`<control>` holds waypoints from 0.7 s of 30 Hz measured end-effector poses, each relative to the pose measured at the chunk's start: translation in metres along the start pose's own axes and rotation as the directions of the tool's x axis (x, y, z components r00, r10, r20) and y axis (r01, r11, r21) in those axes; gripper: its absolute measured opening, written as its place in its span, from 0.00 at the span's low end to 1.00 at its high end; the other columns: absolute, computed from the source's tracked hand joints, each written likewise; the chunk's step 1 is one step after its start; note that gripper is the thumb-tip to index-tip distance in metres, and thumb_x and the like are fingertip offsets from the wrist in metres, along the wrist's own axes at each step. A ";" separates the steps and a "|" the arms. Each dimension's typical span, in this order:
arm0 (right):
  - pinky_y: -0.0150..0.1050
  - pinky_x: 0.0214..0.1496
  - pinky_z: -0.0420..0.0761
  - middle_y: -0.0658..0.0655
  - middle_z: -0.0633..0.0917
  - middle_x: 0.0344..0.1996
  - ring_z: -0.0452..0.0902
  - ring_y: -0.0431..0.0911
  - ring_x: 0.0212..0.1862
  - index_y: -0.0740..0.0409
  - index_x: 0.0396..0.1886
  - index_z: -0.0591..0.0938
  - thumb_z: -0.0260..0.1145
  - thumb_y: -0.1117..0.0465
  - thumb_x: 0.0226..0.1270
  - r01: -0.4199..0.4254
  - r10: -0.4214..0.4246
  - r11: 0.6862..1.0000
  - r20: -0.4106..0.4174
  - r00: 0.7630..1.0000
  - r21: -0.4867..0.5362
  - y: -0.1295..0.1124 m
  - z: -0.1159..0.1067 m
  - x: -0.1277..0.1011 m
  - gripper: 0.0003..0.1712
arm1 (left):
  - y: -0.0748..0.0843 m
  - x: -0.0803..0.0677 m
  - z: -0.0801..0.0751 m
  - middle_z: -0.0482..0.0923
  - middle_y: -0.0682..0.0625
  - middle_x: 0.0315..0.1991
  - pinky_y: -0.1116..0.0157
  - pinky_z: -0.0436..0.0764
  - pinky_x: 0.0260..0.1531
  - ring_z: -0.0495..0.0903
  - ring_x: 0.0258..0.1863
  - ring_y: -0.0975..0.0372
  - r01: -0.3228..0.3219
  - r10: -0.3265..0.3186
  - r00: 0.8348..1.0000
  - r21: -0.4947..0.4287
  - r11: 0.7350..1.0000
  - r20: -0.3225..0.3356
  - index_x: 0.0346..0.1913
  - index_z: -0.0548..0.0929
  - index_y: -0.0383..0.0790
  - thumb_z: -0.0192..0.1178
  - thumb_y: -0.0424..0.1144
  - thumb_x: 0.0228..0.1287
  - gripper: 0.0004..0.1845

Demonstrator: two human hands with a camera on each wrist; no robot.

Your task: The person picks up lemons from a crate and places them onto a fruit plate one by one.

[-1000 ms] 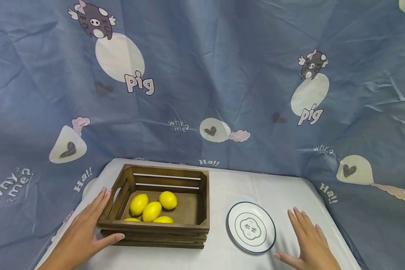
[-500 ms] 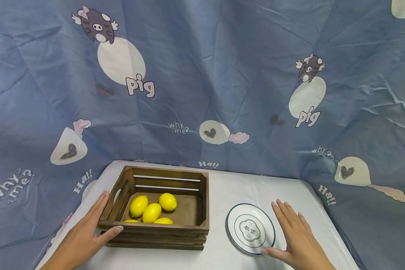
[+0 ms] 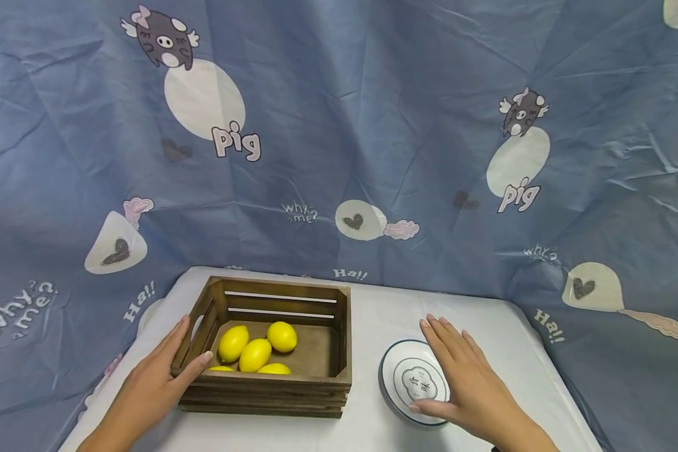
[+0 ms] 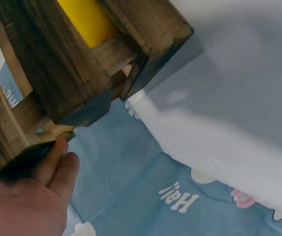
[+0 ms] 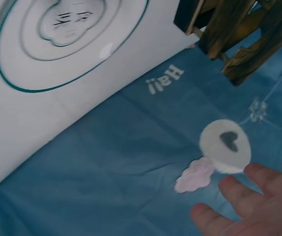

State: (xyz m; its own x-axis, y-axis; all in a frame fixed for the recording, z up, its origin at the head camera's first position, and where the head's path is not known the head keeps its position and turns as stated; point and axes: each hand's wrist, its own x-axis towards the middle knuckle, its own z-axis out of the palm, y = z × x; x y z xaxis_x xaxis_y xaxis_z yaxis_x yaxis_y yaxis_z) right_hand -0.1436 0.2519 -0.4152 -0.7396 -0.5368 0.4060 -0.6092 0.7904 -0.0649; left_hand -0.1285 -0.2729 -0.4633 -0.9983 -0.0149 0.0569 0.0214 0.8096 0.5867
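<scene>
brown slatted wooden crate (image 3: 262, 397) of yellow oval lemons (image 3: 254, 355), table's left: pushing its corner could roll the fruit | round white dark-rimmed plate (image 3: 394, 376), right of crate: low thumb could nudge it | left hand (image 3: 152, 389) at crate corner, fingers straight, contact unclear; right hand (image 3: 469, 383) spread over plate, holding nothing | versus earlier: right hand farther left

Light in the head view is even and soft, seemingly from above: the front of the crate (image 3: 262, 395) falls darker than its top edge, a faint shadow lies below the plate (image 3: 405, 368), and pale sheen streaks the cloth (image 3: 667, 157) at right. That view is mostly crisp. Both wrist views are dimmer and softer. In the left, a broad grey shadow covers much of the worktop (image 4: 239, 54), and a lemon (image 4: 88, 22) shows as flat yellow. In the right, the plate's lettering blurs beside a small glare spot.
</scene>
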 end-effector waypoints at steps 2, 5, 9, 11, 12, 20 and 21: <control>0.39 0.80 0.33 0.58 0.61 0.81 0.58 0.60 0.79 0.52 0.85 0.54 0.76 0.23 0.48 0.014 -0.014 1.000 0.011 1.000 0.010 -0.004 0.000 0.007 0.74 | 0.001 0.000 0.002 0.47 0.30 0.81 0.26 0.59 0.61 0.56 0.72 0.26 0.019 -0.019 1.000 -0.024 1.000 -0.002 0.86 0.39 0.46 0.53 0.67 0.76 0.51; 0.48 0.81 0.44 0.58 0.61 0.81 0.58 0.59 0.79 0.52 0.86 0.53 0.73 0.21 0.50 0.032 -0.033 0.999 0.023 0.999 0.025 -0.009 0.000 0.018 0.73 | 0.001 0.000 0.004 0.48 0.28 0.81 0.26 0.59 0.61 0.55 0.72 0.25 0.043 -0.044 0.999 -0.068 0.997 -0.012 0.86 0.39 0.48 0.53 0.67 0.76 0.51; 0.61 0.75 0.59 0.58 0.61 0.81 0.58 0.59 0.79 0.53 0.86 0.52 0.70 0.21 0.54 0.062 -0.064 0.996 0.036 0.997 0.067 -0.017 -0.001 0.035 0.71 | 0.001 0.000 0.005 0.47 0.27 0.80 0.26 0.59 0.62 0.53 0.73 0.25 0.071 -0.073 0.997 -0.116 0.991 -0.018 0.86 0.38 0.50 0.53 0.66 0.76 0.50; 0.63 0.74 0.61 0.57 0.60 0.81 0.57 0.59 0.79 0.53 0.86 0.51 0.70 0.22 0.55 0.081 -0.086 0.992 0.046 0.995 0.099 -0.022 0.000 0.044 0.70 | 0.001 -0.001 0.005 0.47 0.27 0.80 0.26 0.58 0.62 0.52 0.73 0.25 0.084 -0.087 0.996 -0.134 0.987 -0.017 0.86 0.38 0.50 0.54 0.66 0.76 0.50; 0.63 0.74 0.61 0.57 0.59 0.81 0.57 0.58 0.80 0.53 0.86 0.51 0.70 0.22 0.56 0.090 -0.096 0.990 0.054 0.994 0.113 -0.024 0.000 0.049 0.70 | 0.001 -0.001 0.005 0.46 0.27 0.80 0.26 0.58 0.62 0.52 0.73 0.25 0.091 -0.094 0.995 -0.144 0.985 -0.014 0.85 0.38 0.51 0.54 0.66 0.76 0.50; 0.57 0.78 0.58 0.58 0.57 0.82 0.53 0.55 0.81 0.54 0.86 0.49 0.66 0.23 0.61 0.163 -0.179 0.972 0.086 0.980 0.171 -0.040 0.002 0.084 0.67 | 0.002 -0.002 0.010 0.62 0.29 0.75 0.26 0.60 0.62 0.54 0.74 0.27 0.117 -0.122 0.993 -0.230 0.966 -0.005 0.85 0.37 0.56 0.54 0.65 0.77 0.49; 0.56 0.78 0.58 0.58 0.57 0.82 0.52 0.55 0.81 0.54 0.86 0.49 0.66 0.23 0.62 0.165 -0.183 0.970 0.090 0.979 0.177 -0.042 0.003 0.088 0.67 | 0.003 -0.002 0.010 0.65 0.30 0.74 0.26 0.60 0.62 0.54 0.74 0.27 0.117 -0.121 0.993 -0.234 0.965 -0.004 0.85 0.37 0.56 0.54 0.65 0.77 0.49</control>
State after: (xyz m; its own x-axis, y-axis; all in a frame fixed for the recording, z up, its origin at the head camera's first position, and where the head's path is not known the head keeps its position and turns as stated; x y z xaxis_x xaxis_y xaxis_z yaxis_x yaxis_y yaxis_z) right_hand -0.1841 0.1707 -0.3793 -0.6384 -0.6968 0.3269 -0.7638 0.6261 -0.1571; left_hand -0.1272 -0.2644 -0.4700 -0.9933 -0.1150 -0.0111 -0.0828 0.6424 0.7619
